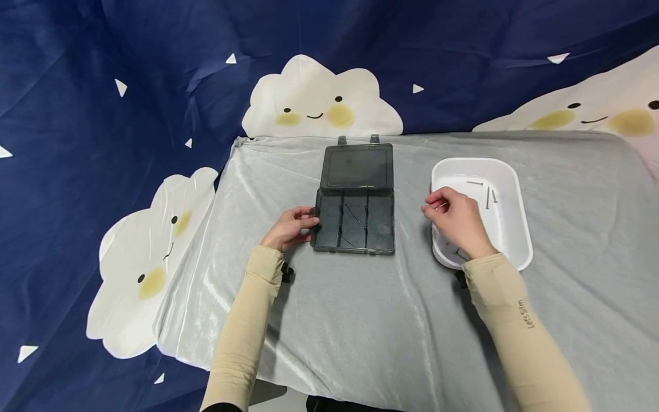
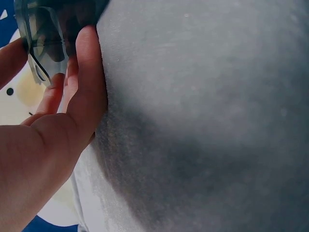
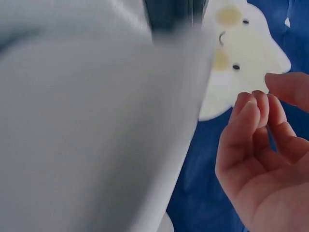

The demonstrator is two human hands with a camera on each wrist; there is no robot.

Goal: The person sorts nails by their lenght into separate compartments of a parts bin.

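Observation:
A dark see-through plastic storage box (image 1: 380, 220) lies with its lid (image 1: 357, 166) folded back and three compartments showing. Two thin screws (image 1: 352, 213) lie in its middle compartment. My left hand (image 1: 291, 228) grips the box's left edge, thumb on the rim and fingers along the side wall. Over the left rim of a white tub (image 1: 520, 229) hovers my right hand (image 1: 458, 217). Its fingers are loosely curled, and the right wrist view shows a small gap between thumb and fingertips with nothing visible there. Several screws (image 1: 487, 197) are scattered on the tub's floor, some partly behind the right hand.
A wrinkled grey cloth (image 1: 350, 320) covers the table under the box and tub. Behind it hangs a dark blue curtain (image 1: 437, 34) with smiling white clouds (image 1: 316, 106). The box's two latches (image 1: 374, 139) reach the table's back edge.

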